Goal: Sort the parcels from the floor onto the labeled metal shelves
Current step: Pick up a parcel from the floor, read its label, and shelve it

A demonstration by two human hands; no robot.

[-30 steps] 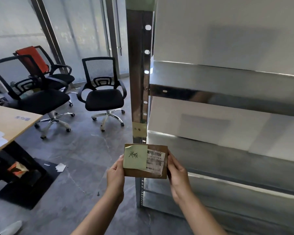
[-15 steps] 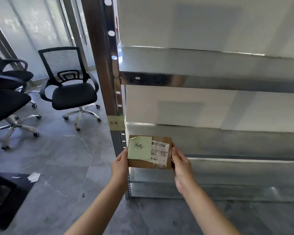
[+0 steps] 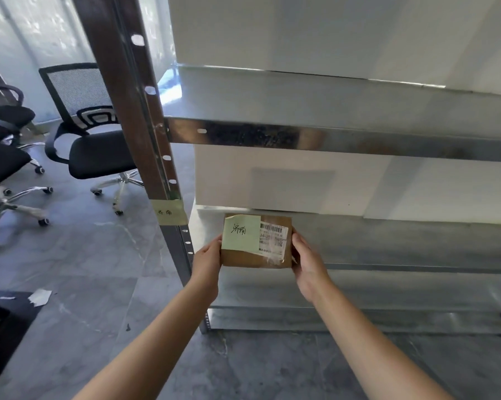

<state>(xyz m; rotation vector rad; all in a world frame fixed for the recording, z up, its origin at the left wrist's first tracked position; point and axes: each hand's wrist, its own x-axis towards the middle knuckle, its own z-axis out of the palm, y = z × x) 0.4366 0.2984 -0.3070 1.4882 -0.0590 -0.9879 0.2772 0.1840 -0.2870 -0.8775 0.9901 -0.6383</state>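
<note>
A small brown cardboard parcel (image 3: 252, 258) carries a pale green sticky note with handwriting and a white barcode label. My left hand (image 3: 207, 262) grips its left edge and my right hand (image 3: 307, 264) grips its right edge. I hold it at the front edge of a lower shelf (image 3: 387, 241) of the metal rack, near that shelf's left end. A yellow tape label (image 3: 168, 212) with handwriting is stuck on the rack's left post (image 3: 133, 111), just left of and above the parcel.
A higher shelf (image 3: 330, 111) and a bottom shelf (image 3: 330, 295) show bare metal against the white wall. Black office chairs (image 3: 96, 145) stand on the grey floor to the left. A paper scrap (image 3: 40, 297) lies on the floor near a dark mat (image 3: 1, 327).
I have stepped closer to the rack and the view has swung right. Both hands have carried the parcel forward, up to the lower shelf's front edge beside the labeled post.
</note>
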